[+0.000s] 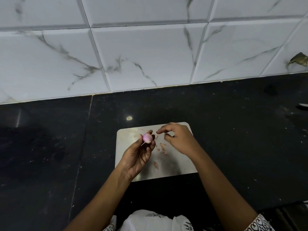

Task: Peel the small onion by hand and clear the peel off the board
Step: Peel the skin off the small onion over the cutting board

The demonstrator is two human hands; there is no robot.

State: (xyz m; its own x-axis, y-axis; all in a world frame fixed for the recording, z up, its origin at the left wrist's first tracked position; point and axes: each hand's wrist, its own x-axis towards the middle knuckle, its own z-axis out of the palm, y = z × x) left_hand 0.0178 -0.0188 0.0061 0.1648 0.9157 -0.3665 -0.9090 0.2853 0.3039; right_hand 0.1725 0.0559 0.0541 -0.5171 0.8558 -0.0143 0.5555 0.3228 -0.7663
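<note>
Head view, left hand (138,157) pinching onion (147,138), peel scraps (163,147) on board (127,136)

A home kitchen: black stone counter (233,130) (flecked with crumbs), marble-look wall tiles (141,55), cutting board (166,172).

White marble-veined wall tiles (150,55) rise behind a black speckled counter (50,147) bearing one small light glint (129,118)

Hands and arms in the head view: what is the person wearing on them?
The left hand and right hand are bare, without gloves. Forearms are uncovered. The right sleeve is white with a black scrolled print at the cuff; the left sleeve shows similar print.
</note>
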